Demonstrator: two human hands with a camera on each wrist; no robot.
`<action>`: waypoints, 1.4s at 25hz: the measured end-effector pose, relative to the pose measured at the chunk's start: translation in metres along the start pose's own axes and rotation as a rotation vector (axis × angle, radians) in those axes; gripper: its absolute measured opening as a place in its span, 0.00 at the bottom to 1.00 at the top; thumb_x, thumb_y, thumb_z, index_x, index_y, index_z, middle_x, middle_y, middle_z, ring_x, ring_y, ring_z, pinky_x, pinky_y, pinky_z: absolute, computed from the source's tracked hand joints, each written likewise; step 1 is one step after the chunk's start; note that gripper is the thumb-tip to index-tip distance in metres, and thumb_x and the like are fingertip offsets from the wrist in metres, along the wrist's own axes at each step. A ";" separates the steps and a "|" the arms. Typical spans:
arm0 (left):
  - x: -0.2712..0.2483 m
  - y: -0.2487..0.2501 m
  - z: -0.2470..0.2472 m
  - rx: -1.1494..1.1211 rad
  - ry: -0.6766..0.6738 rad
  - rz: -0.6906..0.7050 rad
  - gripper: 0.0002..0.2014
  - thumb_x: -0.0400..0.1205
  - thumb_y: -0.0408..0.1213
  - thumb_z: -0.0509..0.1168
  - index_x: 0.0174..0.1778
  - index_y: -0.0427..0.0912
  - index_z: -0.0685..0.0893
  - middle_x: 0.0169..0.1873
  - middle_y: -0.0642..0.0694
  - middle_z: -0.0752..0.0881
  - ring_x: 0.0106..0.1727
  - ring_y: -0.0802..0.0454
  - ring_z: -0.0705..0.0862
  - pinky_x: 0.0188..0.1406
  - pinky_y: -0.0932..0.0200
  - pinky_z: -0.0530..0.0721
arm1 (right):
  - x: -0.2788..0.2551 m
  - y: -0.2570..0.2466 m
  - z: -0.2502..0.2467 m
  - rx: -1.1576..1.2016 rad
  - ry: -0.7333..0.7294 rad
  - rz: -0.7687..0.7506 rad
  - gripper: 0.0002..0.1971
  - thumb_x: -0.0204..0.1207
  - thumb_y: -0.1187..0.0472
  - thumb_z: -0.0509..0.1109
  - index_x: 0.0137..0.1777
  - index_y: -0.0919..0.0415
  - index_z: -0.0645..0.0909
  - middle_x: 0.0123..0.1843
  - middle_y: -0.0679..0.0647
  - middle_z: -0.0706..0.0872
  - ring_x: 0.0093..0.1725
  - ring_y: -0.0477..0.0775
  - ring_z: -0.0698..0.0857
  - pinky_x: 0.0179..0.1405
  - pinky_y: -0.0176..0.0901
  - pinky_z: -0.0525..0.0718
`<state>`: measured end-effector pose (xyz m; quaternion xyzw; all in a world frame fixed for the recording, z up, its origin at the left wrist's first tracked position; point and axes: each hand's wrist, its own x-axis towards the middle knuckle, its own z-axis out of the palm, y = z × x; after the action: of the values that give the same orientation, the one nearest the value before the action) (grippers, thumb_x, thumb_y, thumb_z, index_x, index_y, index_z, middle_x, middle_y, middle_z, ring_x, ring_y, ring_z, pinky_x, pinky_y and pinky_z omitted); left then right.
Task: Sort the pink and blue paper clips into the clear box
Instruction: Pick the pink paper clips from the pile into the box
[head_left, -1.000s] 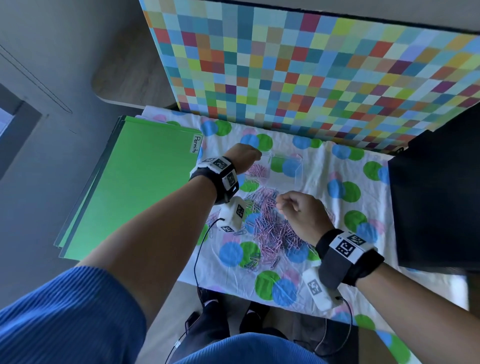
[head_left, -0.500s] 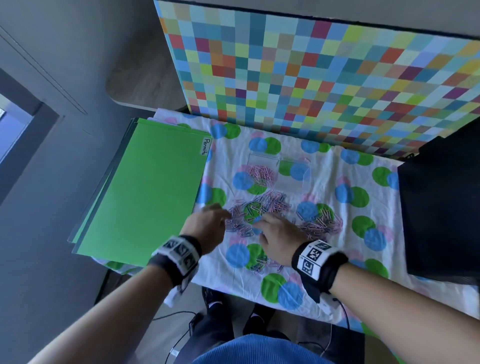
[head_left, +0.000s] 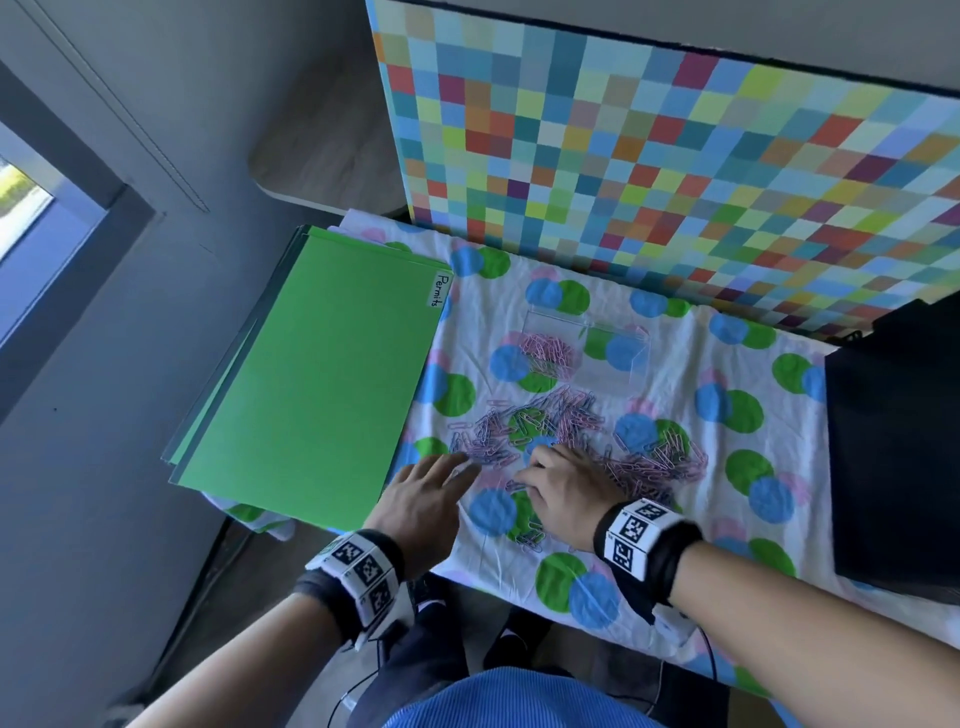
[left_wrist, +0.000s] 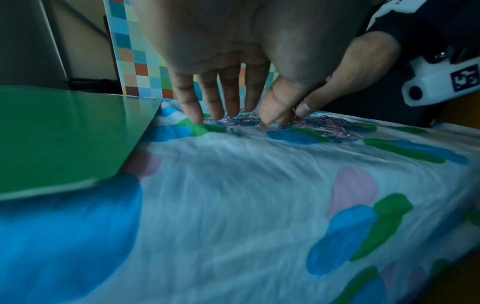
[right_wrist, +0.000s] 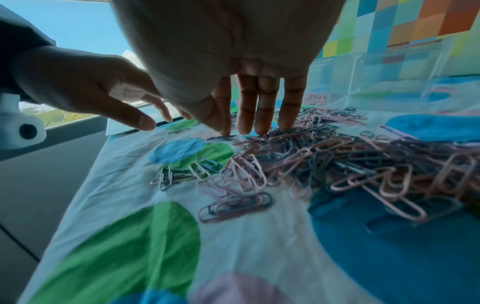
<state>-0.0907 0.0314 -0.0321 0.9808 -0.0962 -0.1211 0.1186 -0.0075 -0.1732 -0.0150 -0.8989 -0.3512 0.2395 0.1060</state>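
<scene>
Paper clips (head_left: 566, 431), heaped mixed on worktop at 6 o'clock of clear box (head_left: 587, 353); right hand (head_left: 566, 488) and left hand (head_left: 421, 504) splayed, nothing held — pink singles best pinched from pile edge.

Table under a dotted cloth (head_left: 691, 525), bearing green folders (head_left: 311, 384), clear box (head_left: 587, 348), scattered paper clips (head_left: 561, 415).

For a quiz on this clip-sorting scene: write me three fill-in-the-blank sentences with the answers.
1. The clips already inside the clear box are ____ in colour.
2. The label on the green folder reads ____.
3. The right hand reaches into the loose pile of paper ____.

Answers: pink; Permits; clips
</scene>
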 end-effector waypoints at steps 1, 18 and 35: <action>0.006 0.001 0.000 0.018 -0.003 -0.002 0.28 0.74 0.37 0.67 0.73 0.48 0.74 0.71 0.50 0.77 0.69 0.48 0.77 0.65 0.51 0.78 | 0.003 0.000 -0.001 0.029 0.026 0.013 0.13 0.80 0.60 0.60 0.58 0.57 0.84 0.49 0.53 0.80 0.53 0.55 0.78 0.57 0.49 0.77; -0.014 0.007 0.013 0.084 0.018 0.204 0.23 0.68 0.38 0.69 0.61 0.53 0.84 0.67 0.56 0.81 0.65 0.49 0.81 0.57 0.52 0.84 | 0.020 0.006 -0.007 -0.048 -0.060 0.140 0.04 0.77 0.61 0.61 0.43 0.58 0.77 0.47 0.52 0.78 0.49 0.53 0.77 0.55 0.50 0.80; 0.050 -0.003 -0.009 -0.019 -0.048 -0.101 0.08 0.85 0.44 0.57 0.54 0.52 0.80 0.57 0.50 0.79 0.61 0.49 0.75 0.62 0.53 0.75 | 0.025 -0.005 -0.007 -0.109 0.004 -0.007 0.08 0.78 0.63 0.63 0.56 0.57 0.79 0.53 0.52 0.78 0.55 0.54 0.76 0.45 0.41 0.68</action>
<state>-0.0404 0.0249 -0.0347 0.9801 -0.0484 -0.1512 0.1192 0.0090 -0.1527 -0.0159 -0.9026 -0.3665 0.2180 0.0584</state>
